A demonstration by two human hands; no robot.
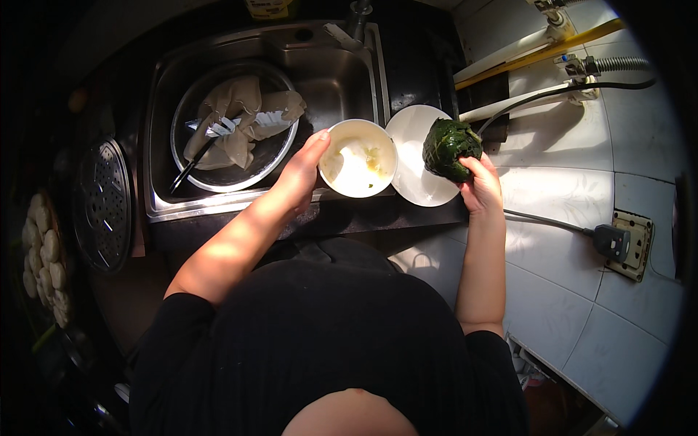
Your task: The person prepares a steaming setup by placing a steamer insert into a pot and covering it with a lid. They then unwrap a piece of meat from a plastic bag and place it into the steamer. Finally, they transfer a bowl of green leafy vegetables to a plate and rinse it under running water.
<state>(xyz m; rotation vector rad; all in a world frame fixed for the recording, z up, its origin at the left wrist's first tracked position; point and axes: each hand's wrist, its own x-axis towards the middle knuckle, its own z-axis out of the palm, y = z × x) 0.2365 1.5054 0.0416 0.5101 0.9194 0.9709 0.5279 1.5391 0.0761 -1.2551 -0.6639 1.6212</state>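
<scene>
My left hand is closed on the rim of a round white bowl, held tilted so its inside shows. Bits of pale green and a wet residue cling within it. On the right, my right hand grips a glossy, dark green clump of leafy greens, its thumb pressed against the near side. Beneath the clump a white plate lies on the dark counter, partly covered by it. The bowl is just left of the plate, near the sink's right edge.
Inside the steel sink stands a round metal basin with beige cloth and a dark thin handle. A perforated steel disc and several pale round buns are at left. Pipes and a plugged-in cord line the tiled right wall.
</scene>
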